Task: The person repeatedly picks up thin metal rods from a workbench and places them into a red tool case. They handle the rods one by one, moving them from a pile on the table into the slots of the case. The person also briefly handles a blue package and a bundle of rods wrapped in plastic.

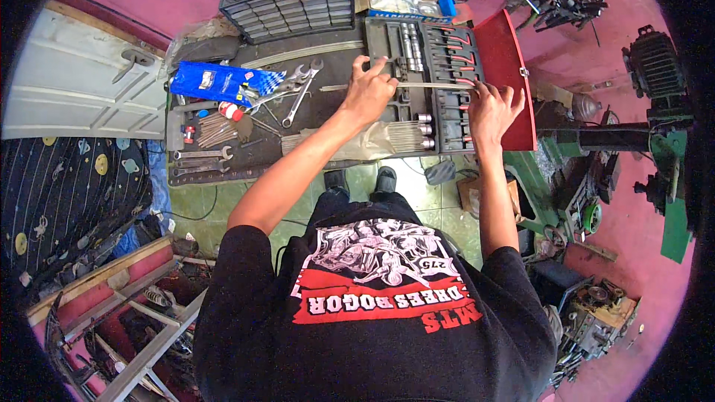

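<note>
A long thin metal rod (pixel 428 85) lies crosswise over a dark socket-set tray (pixel 372 37). My left hand (pixel 369 93) is closed around its left part, and a short end sticks out past the hand. At the rod's right end, by a red-coloured piece, my right hand (pixel 491 110) pinches it with the fingers bent. Under and beside the hands, the tray holds silver sockets (pixel 412 46) and a row of red-handled tools (pixel 454 48). A bundle of thin rods (pixel 406 136) in a clear plastic wrap lies below my left hand.
A red metal lid (pixel 508 78) stands raised at the tray's right. Combination wrenches (pixel 300 100) and a blue packet (pixel 212 80) lie on the bench's left side. A small-drawer cabinet (pixel 290 7) stands at the back, beside an opened box (pixel 410 3). Green machinery (pixel 674 178) stands at right.
</note>
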Tool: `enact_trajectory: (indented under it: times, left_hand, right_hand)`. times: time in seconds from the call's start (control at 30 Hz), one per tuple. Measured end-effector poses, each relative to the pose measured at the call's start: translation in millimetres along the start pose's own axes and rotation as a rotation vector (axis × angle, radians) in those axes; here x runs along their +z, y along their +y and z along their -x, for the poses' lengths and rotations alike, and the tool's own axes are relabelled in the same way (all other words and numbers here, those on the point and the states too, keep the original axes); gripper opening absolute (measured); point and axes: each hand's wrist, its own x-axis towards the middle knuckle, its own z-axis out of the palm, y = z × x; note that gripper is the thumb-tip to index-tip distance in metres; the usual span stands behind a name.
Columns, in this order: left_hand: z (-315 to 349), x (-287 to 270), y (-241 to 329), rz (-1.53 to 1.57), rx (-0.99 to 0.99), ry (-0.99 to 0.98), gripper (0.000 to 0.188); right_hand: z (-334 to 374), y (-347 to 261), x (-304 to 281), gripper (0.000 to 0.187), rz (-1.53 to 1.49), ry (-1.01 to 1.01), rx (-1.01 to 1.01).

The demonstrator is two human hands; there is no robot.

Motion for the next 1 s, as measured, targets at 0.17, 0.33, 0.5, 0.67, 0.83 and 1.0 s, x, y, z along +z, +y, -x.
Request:
enact_trajectory:
  times: [0.17, 0.33, 0.5, 0.67, 0.83, 1.0]
  left_hand:
    - [-5, 9, 29, 0.091, -0.002, -0.003, 0.011]
    - [-11, 19, 58, 0.070, 0.043, -0.001, 0.015]
    - [-16, 27, 93, 0.158, 0.080, 0.043, 0.016]
    - [-16, 41, 124, 0.196, 0.096, 0.055, 0.019]
    - [-16, 51, 139, 0.226, 0.069, 0.089, 0.021]
    - [-11, 55, 144, 0.239, 0.014, 0.052, 0.021]
  right_hand:
    - [11, 25, -13, 0.022, 0.025, -0.018, 0.009]
    - [23, 57, -28, 0.023, -0.024, -0.020, -0.032]
    - [34, 99, -30, 0.033, -0.017, 0.001, -0.055]
    - [41, 131, -34, 0.032, 0.014, 0.050, -0.115]
    - [44, 150, -32, 0.032, 0.045, 0.042, -0.166]
    - [43, 153, -24, 0.035, 0.004, 0.020, -0.201]
